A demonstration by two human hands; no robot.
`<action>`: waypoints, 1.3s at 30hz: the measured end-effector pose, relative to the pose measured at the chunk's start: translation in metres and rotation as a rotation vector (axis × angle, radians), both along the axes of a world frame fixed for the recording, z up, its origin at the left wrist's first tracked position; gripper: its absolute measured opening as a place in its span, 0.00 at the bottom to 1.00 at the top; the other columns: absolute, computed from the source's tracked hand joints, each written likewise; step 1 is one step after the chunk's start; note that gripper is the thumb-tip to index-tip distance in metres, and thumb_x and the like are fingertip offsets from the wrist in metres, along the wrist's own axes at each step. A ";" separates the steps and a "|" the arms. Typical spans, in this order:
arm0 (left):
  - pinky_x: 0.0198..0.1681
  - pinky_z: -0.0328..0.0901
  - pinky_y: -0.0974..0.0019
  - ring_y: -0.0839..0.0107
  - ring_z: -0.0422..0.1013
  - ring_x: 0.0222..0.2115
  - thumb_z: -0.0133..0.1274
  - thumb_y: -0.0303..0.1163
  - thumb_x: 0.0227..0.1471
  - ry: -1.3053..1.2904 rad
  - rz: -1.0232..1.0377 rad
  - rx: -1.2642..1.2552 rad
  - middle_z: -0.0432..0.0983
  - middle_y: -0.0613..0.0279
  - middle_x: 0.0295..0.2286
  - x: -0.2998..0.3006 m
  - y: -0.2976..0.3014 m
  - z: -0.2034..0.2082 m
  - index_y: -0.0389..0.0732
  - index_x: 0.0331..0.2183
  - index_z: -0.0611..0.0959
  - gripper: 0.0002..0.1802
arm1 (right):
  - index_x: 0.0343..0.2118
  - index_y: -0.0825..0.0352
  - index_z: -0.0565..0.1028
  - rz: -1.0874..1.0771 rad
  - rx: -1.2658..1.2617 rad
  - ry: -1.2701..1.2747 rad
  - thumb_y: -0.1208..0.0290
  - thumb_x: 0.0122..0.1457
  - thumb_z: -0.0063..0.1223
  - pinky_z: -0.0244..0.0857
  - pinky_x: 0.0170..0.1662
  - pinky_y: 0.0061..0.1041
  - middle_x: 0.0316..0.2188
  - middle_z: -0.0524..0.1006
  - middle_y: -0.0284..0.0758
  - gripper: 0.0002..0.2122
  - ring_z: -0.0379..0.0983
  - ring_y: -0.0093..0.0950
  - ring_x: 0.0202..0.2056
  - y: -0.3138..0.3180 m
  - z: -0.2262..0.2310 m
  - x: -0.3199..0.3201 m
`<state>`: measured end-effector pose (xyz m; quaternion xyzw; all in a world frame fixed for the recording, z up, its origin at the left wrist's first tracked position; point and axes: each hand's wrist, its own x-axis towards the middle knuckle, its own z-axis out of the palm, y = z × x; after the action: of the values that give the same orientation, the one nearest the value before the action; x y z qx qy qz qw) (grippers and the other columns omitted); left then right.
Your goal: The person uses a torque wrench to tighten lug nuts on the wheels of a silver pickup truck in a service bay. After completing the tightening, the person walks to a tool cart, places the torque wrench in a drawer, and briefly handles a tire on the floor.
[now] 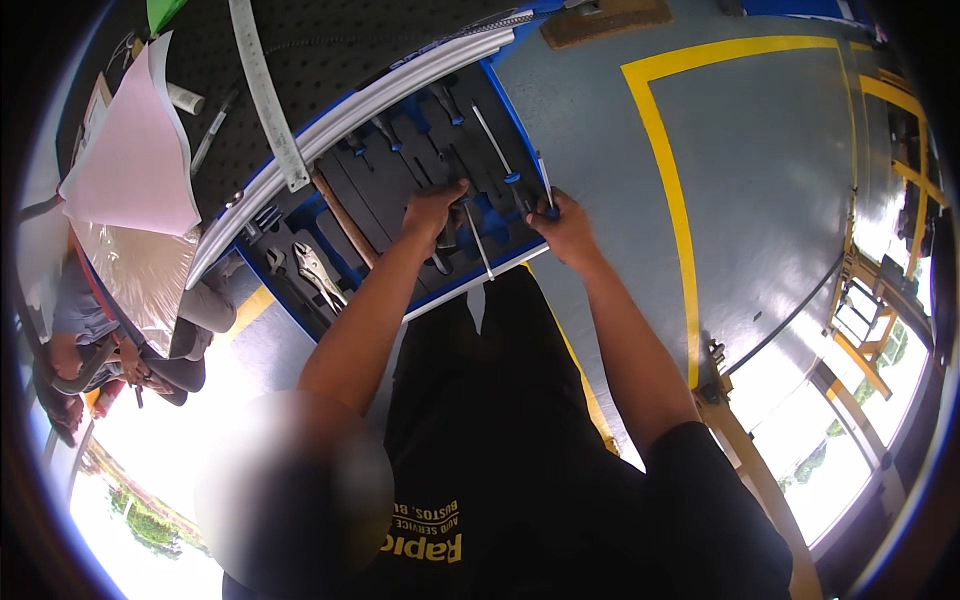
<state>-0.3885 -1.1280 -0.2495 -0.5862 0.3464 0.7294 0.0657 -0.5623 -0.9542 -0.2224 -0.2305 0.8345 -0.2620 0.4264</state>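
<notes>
An open blue-edged tool drawer (507, 95) lined with dark foam lies in front of me. My left hand (432, 215) is closed over its near middle, around a screwdriver (477, 235) whose bright shaft points toward the near edge; its handle is mostly hidden by the fingers. At the drawer's right side, my right hand (568, 235) grips a second screwdriver (547, 190) by its dark blue handle, shaft pointing up and away. Just left of that hand, a long screwdriver (493, 145) rests in the foam. Several smaller blue-and-black-handled screwdrivers (388, 132) lie farther back.
Left in the drawer are a wooden-handled hammer (345, 222), locking pliers (318, 272) and an adjustable wrench (278, 262). A steel ruler (268, 95) overhangs the dark worktop beyond. Pink paper (135, 150) hangs at the left, above a seated person (190, 310). Yellow lines (665, 160) mark the floor.
</notes>
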 end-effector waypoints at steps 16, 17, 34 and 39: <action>0.49 0.68 0.48 0.44 0.76 0.46 0.64 0.58 0.47 -0.459 -0.584 -0.877 0.82 0.43 0.40 -0.037 -0.099 -0.043 0.40 0.40 0.86 0.31 | 0.37 0.64 0.73 0.177 0.146 0.068 0.67 0.54 0.58 0.70 0.45 0.47 0.37 0.80 0.46 0.10 0.76 0.50 0.42 0.030 -0.040 0.015; 0.50 0.68 0.49 0.44 0.76 0.46 0.64 0.58 0.47 -0.477 -0.609 -0.866 0.81 0.43 0.41 -0.037 -0.102 -0.044 0.40 0.40 0.86 0.31 | 0.37 0.64 0.73 0.167 0.145 0.046 0.68 0.54 0.58 0.70 0.45 0.47 0.36 0.80 0.46 0.10 0.76 0.49 0.42 0.030 -0.039 0.015; 0.39 0.71 0.56 0.58 0.78 0.37 0.61 0.46 0.53 -0.144 -1.024 -0.744 0.79 0.52 0.36 -0.015 0.000 0.009 0.39 0.39 0.83 0.20 | 0.38 0.63 0.75 0.142 0.217 0.014 0.66 0.54 0.57 0.70 0.45 0.47 0.35 0.81 0.46 0.10 0.77 0.48 0.43 0.038 -0.046 0.017; 0.38 0.74 0.57 0.58 0.79 0.35 0.57 0.33 0.51 0.160 -1.503 -1.189 0.76 0.58 0.36 -0.023 0.060 0.044 0.42 0.37 0.82 0.10 | 0.39 0.65 0.75 0.169 0.175 -0.048 0.65 0.53 0.59 0.70 0.46 0.46 0.35 0.81 0.48 0.13 0.77 0.50 0.43 0.037 -0.044 0.011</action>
<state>-0.4120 -1.0682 -0.2052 -0.0971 0.9482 0.2396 0.1845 -0.5517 -0.9172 -0.2664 -0.2556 0.8214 -0.1568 0.4851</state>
